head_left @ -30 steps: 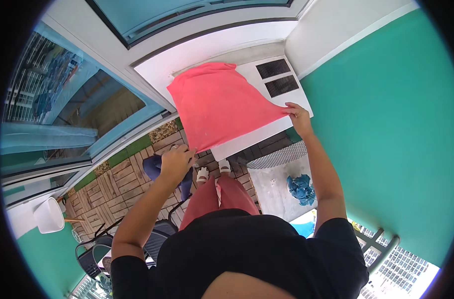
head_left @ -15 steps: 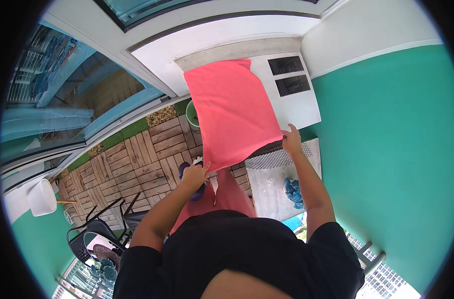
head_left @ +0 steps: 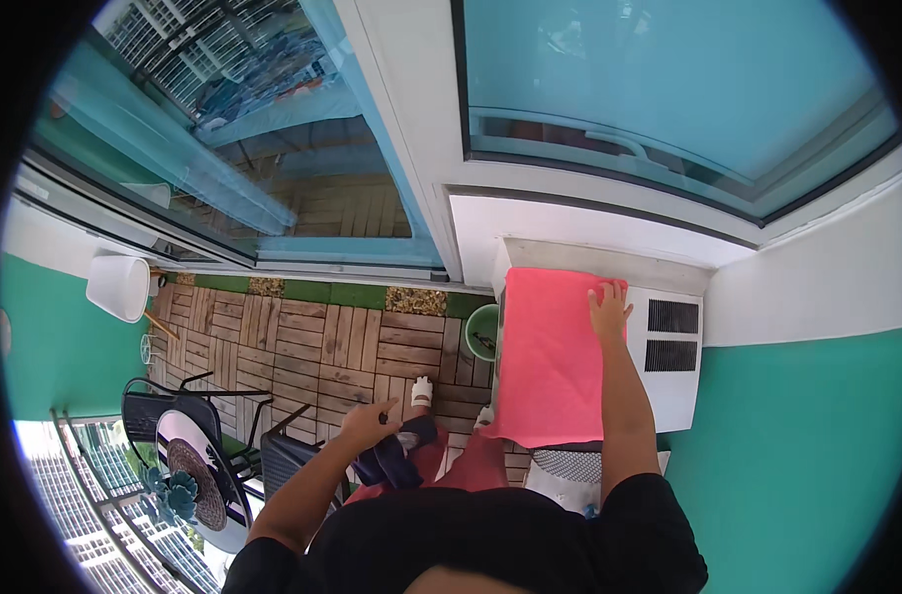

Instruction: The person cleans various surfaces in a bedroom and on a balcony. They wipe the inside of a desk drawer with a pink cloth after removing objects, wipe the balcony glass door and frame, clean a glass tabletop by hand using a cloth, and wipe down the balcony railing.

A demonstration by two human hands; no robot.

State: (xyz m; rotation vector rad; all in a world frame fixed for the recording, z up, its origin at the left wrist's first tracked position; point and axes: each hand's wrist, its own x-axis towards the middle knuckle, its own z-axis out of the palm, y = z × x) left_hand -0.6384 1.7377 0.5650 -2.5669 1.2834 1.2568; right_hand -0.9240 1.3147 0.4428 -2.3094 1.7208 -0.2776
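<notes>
A pink cloth [head_left: 550, 356] lies spread over the top of a white box-shaped unit [head_left: 668, 398], its near edge hanging over the front. My right hand [head_left: 609, 311] rests flat on the cloth's far right corner, fingers spread. My left hand [head_left: 368, 428] is to the left, away from the pink cloth, with its index finger stretched out and the other fingers curled. Dark blue bundled cloth [head_left: 399, 467] hangs beneath it and seems gripped in those curled fingers, which are partly hidden.
Black vents [head_left: 671, 317] show on the unit. Beside it stands a green bucket [head_left: 482, 332]. Black chairs [head_left: 179, 398] and a round table [head_left: 205, 465] with a blue-green plant [head_left: 171, 495] are at left. Glass doors [head_left: 263, 139] line the wooden-tiled floor [head_left: 302, 342]. A white planter [head_left: 119, 285] stands far left.
The pink cloth, held up by both hands before, now lies on the unit. My left hand has let go and drawn back; my right has moved onto the cloth's far corner. The view has shifted left.
</notes>
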